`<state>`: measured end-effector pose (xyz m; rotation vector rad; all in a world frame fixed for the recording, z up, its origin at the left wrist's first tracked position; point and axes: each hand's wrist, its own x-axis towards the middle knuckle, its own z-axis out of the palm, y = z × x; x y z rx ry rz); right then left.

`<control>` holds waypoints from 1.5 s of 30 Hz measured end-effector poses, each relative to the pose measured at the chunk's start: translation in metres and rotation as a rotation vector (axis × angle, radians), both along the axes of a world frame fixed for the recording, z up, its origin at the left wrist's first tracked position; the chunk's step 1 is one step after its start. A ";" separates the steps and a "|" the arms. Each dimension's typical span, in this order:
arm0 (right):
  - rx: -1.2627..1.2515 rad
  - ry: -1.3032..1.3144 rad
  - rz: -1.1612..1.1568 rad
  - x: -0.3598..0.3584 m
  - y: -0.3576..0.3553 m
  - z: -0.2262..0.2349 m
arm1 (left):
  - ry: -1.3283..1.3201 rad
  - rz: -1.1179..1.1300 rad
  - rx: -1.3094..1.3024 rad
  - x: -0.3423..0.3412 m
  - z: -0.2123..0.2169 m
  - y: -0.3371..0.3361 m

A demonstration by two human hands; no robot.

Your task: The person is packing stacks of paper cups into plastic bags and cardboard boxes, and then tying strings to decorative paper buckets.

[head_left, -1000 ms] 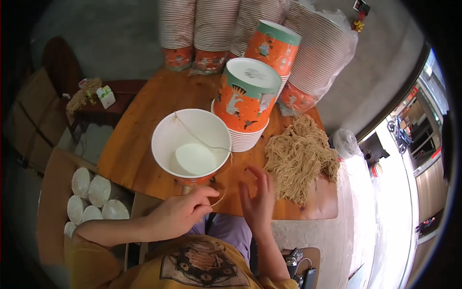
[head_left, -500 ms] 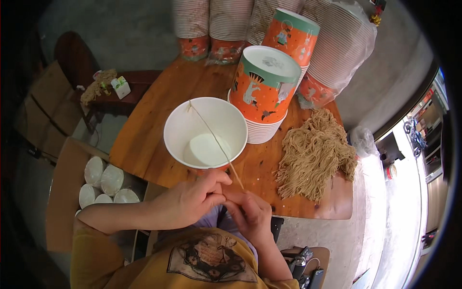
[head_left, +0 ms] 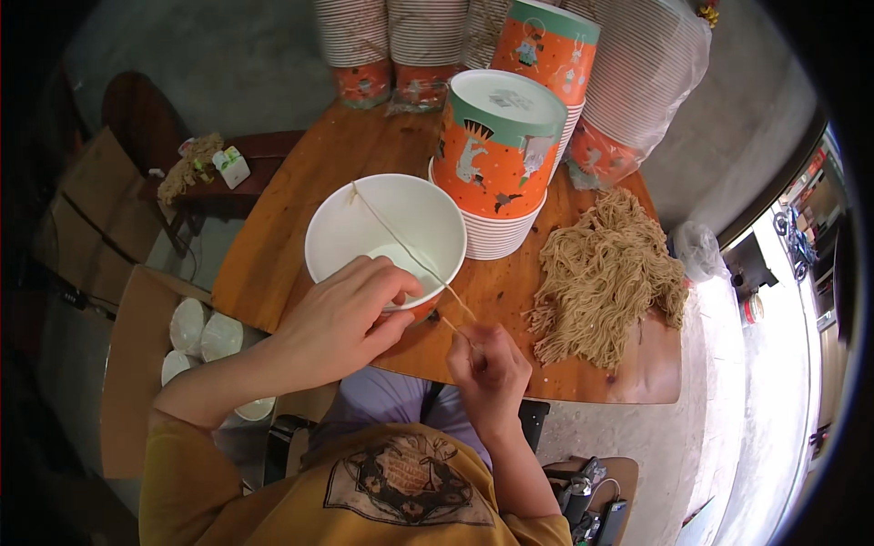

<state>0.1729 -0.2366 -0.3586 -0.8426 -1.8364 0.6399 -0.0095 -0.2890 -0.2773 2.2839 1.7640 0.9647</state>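
Where the wooden table (head_left: 300,227) nears its front edge, white paper bowl (head_left: 385,238) — gripped at the rim by left hand (head_left: 339,314); beside it, right hand (head_left: 490,366), fingertips pinched on thin stick (head_left: 410,255) lying across the bowl — noodle pile (head_left: 605,273) right.

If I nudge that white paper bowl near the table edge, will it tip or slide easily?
The white paper bowl looks nearly empty and thin-walled, so it is probably light and would slide readily. The left hand grips its near rim, which likely steadies it. It sits close to the wooden table edge, so a push toward you might drop it.
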 end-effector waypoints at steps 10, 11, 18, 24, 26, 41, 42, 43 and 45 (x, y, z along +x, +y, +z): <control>0.123 0.021 -0.017 -0.023 0.007 0.001 | -0.100 0.008 -0.175 -0.001 -0.003 0.005; 0.115 0.023 -0.010 -0.023 0.007 0.001 | -0.101 0.008 -0.175 -0.001 -0.003 0.005; 0.095 0.041 0.012 -0.027 0.011 0.001 | -0.120 0.012 -0.207 -0.001 -0.001 0.006; 0.050 0.035 0.027 -0.033 0.010 0.004 | -0.177 -0.012 -0.259 -0.012 -0.001 0.016; 0.065 0.044 0.028 -0.035 0.011 0.004 | -0.206 -0.024 -0.327 -0.018 0.003 0.024; -0.205 0.057 0.144 -0.021 0.028 0.029 | -0.239 -0.109 -0.247 -0.019 0.012 0.033; -0.237 0.022 0.155 -0.023 0.029 0.030 | -0.286 -0.089 -0.291 -0.015 0.014 0.033; -0.266 -0.012 0.167 -0.025 0.033 0.032 | -0.331 -0.070 -0.331 -0.014 0.016 0.033; -0.224 -0.028 0.143 -0.029 0.032 0.041 | -0.311 -0.107 -0.210 -0.018 0.006 0.037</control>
